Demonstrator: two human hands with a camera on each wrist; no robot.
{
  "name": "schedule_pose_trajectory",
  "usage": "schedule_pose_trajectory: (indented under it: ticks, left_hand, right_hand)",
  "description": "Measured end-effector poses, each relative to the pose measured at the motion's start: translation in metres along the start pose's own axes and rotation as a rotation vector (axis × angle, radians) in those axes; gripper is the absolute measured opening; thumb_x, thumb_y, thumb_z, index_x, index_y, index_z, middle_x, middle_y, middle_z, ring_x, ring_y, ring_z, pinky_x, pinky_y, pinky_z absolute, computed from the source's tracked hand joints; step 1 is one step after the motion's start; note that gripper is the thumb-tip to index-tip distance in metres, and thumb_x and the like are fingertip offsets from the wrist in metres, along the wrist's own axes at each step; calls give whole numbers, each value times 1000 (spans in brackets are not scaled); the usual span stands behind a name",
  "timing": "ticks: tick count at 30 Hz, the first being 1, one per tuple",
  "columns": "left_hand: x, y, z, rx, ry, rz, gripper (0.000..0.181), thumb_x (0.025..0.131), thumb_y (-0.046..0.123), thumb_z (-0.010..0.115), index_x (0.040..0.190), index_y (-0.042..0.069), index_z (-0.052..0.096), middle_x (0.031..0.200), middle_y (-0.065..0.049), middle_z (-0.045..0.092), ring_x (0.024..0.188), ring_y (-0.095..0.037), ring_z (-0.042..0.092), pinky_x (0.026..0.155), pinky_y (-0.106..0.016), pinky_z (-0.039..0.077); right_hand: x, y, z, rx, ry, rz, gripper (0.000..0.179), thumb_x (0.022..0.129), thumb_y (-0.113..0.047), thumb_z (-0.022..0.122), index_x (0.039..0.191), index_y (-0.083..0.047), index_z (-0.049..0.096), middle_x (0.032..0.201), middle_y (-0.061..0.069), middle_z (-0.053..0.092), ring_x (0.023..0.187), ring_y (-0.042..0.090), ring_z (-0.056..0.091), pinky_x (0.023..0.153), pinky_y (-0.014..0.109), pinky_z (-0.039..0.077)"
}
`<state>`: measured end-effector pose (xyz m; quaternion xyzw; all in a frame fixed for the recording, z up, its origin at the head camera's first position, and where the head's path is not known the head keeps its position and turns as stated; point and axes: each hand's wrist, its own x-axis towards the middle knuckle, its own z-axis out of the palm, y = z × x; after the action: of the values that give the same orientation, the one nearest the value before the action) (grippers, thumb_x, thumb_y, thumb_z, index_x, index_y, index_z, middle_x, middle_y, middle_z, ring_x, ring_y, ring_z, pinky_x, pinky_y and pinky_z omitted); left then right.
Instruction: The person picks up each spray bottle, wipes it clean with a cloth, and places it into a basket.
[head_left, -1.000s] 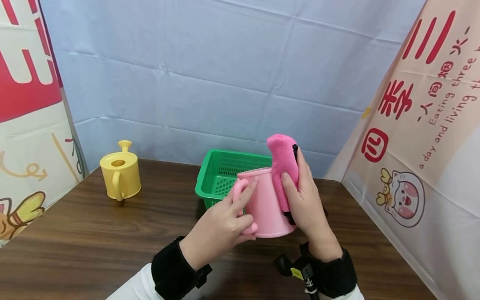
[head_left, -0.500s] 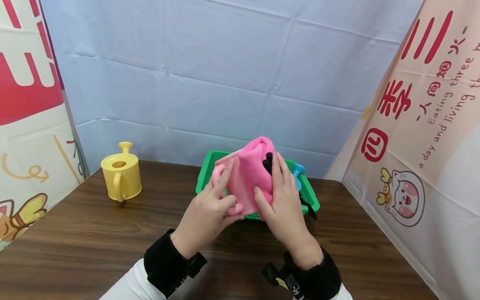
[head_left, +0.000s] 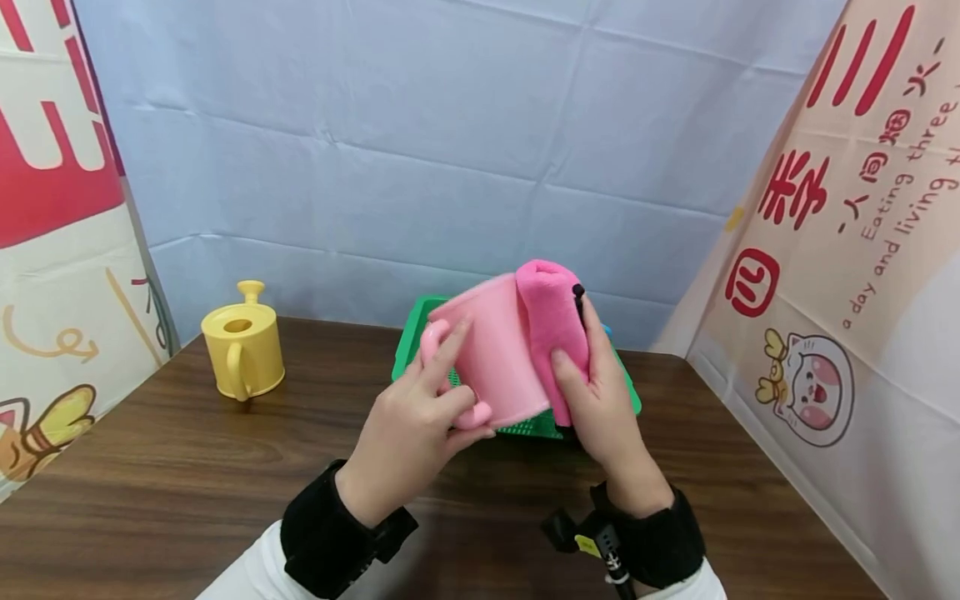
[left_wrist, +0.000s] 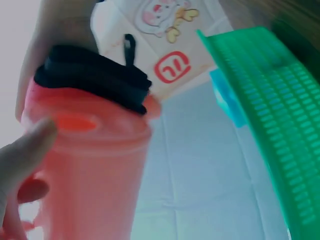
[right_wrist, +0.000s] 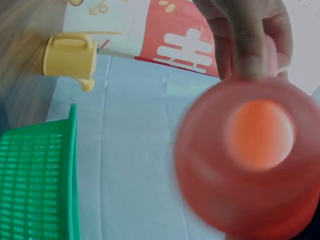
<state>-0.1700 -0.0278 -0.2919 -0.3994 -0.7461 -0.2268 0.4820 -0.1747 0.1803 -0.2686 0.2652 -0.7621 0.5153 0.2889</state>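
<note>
Head view: left grip [head_left: 416, 421] clasps pink can [head_left: 497, 354] by handle [head_left: 432, 339], apparently steadying it against cloth [head_left: 551, 308] pinched in right grip [head_left: 606, 396].

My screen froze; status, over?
Left grip: holding pink can by handle. Right grip: holding cloth at can's side. Basket behind, seemingly not blocking.

Free tabletop [head_left: 330, 375] parts the yellow watering can [head_left: 260, 358] from the green basket [head_left: 406, 346], whose front the pink container [head_left: 498, 354] obstructs.
</note>
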Motion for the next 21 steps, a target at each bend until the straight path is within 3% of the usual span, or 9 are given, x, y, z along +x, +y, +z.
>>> schedule_pose_trajectory:
  ticks: [3,5,8,10,12,15,21]
  left_hand:
    - [2,2,-6,-64,87,-94,40,61,27,87,68,10,51,144,-19,35,68,-17,47,58,-27,48]
    - [3,3,-9,-97,132,-122,38,66,29,83,67,11,50,144,-19,35,66,-16,45,57,-27,46]
    - [5,5,-12,-106,162,-96,37,74,35,77,66,11,49,144,-20,36,64,-16,45,56,-27,45]
    - [5,6,-15,-82,150,-59,37,76,36,75,66,11,50,143,-21,36,65,-17,47,56,-27,47]
    - [6,7,-17,-56,131,-22,37,74,34,77,67,9,51,142,-22,36,65,-18,48,55,-27,48]
    - [8,7,-20,-12,104,35,37,73,30,80,66,8,51,140,-22,39,69,-20,50,55,-26,48]
    - [16,7,-30,81,77,174,36,90,29,63,64,9,48,136,-20,46,81,-31,58,55,-26,49]
  right_hand:
    - [1,-1,3,107,35,-112,58,94,-11,46,148,-17,23,124,9,45,99,23,50,74,27,50]
    - [0,-1,8,154,70,-211,59,94,-15,47,147,-11,22,128,12,43,107,27,48,80,27,49]
    - [1,-2,18,196,117,-342,62,94,-24,49,145,-3,21,133,16,39,118,33,40,89,30,47]
    - [1,-3,21,202,134,-380,63,94,-30,49,142,0,23,133,17,39,118,34,39,90,31,47]
    - [1,-3,20,188,134,-382,61,94,-32,49,140,1,27,131,17,41,115,33,42,88,30,47]
    - [-1,-5,15,128,113,-325,57,91,-22,49,140,-1,31,128,14,44,110,28,46,84,27,48]
    - [-6,-12,7,60,48,-186,68,83,-5,48,146,-11,25,128,7,44,107,23,48,80,24,49]
